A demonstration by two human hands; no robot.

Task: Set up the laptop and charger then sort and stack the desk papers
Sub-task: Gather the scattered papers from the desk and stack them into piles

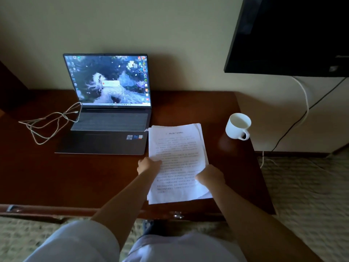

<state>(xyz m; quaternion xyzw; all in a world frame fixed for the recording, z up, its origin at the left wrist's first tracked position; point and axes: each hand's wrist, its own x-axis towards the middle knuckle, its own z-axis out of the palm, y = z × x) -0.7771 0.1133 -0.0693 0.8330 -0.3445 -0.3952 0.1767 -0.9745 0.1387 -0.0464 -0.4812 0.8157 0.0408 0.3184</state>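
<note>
An open laptop (107, 114) stands at the back left of the dark wooden desk (75, 176), its screen lit. A white charger cable (47, 125) lies in loose loops to its left and runs to the laptop's left side. A stack of printed papers (177, 148) lies right of the laptop, its sheets slightly fanned. My left hand (148, 164) grips the stack's left edge, thumb on top. My right hand (210, 175) holds the stack's right edge lower down, fingers curled over the paper.
A white mug (238, 126) stands near the desk's right edge, beyond the papers. A dark wall-mounted screen (289, 35) hangs at the upper right, with cables (304, 108) dropping to the carpet. The desk's front edge carries a metal drawer pull (178, 215).
</note>
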